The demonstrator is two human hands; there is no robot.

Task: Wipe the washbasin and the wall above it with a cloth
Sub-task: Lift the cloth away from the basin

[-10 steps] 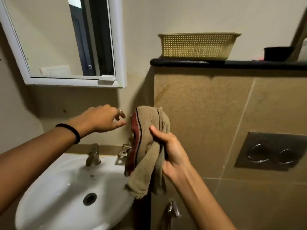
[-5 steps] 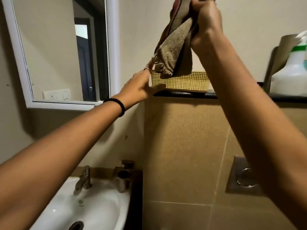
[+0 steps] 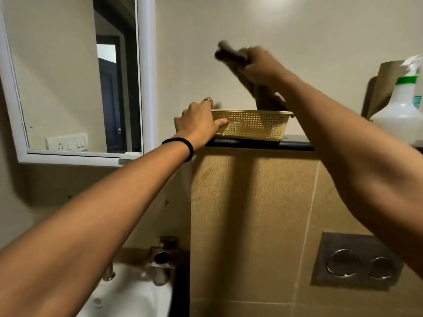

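Fingers (image 3: pixel 256 70) of the right hand (image 3: pixel 261 67) are curled tightly round one brown cloth (image 3: pixel 231 54), blurred by motion, held high against the pale wall (image 3: pixel 297 30); the cloth's long axis runs diagonally, upper end toward the upper left, lower end hanging down to the right behind the basket's rim. Left hand (image 3: pixel 198 121) grips the near left corner of one perforated yellow basket (image 3: pixel 251 125), thumb laid flat on its front face, the other fingers hooked over the rim. Both forearms are extended upward and forward; the left wrist carries one black band (image 3: pixel 180 145). The basket stands on one dark ledge (image 3: pixel 293 145), with one white spray bottle (image 3: pixel 402 104) well to its right. One mirror (image 3: pixel 68 88), one washbasin (image 3: pixel 128 296) and one flush plate (image 3: pixel 357 264) with two round buttons complete the scene.
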